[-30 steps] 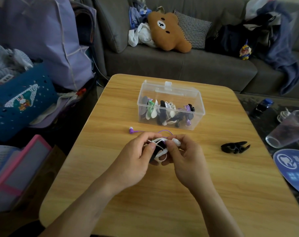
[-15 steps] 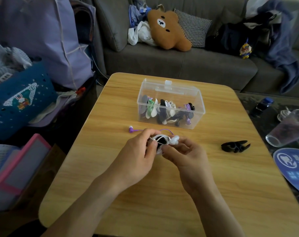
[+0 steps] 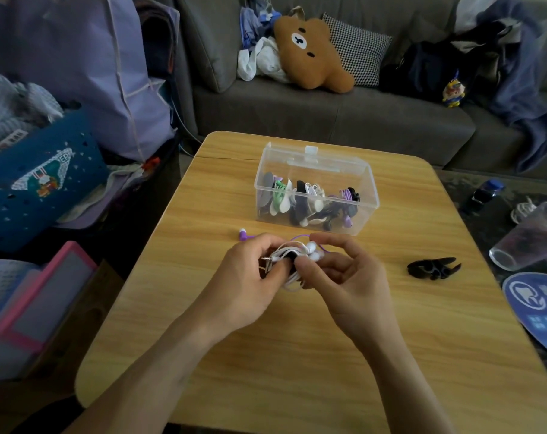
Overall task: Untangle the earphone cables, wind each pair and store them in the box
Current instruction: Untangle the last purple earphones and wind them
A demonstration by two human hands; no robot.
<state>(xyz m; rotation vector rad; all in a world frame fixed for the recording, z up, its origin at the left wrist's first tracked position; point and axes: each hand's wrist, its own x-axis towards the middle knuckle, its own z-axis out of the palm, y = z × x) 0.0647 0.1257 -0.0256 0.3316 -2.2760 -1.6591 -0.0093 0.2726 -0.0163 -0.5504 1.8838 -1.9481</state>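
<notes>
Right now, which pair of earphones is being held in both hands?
The white earphones, wound round a black winder, gripped by the left hand and right hand. The purple earphones lie loose on the table.

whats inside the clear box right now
The clear box holds several wound earphone bundles on black winders: green, white and purple cables show. The exact count is unclear, since they overlap.

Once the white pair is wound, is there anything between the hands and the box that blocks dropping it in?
Nothing solid blocks it. The white earphones are held by the left hand and right hand, just in front of the box, which looks open on top. Only the loose purple earphones lie on the table between, low enough to pass over.
</notes>
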